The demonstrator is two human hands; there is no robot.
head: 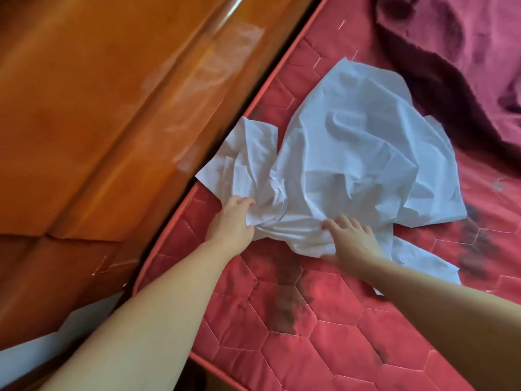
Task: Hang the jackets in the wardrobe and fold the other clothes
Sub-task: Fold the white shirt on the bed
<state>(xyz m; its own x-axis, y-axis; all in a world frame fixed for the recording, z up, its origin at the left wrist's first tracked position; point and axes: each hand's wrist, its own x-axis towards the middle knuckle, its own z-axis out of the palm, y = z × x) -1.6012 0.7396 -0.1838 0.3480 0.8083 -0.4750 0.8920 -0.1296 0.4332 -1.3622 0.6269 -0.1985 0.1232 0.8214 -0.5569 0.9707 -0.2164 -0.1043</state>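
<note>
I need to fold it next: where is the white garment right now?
In the head view the white garment lies crumpled on the red mattress, beside the wooden panel, with both hands at its near edge.

No text, label, brand, number or sign can be read anywhere in this view.

A white garment (346, 165) is lying crumpled on a red mattress (324, 328) that is showing hexagonal quilting and dark stains. A maroon blanket (462, 52) is showing darker blotches beside glossy orange-brown wood (93, 114).
</note>
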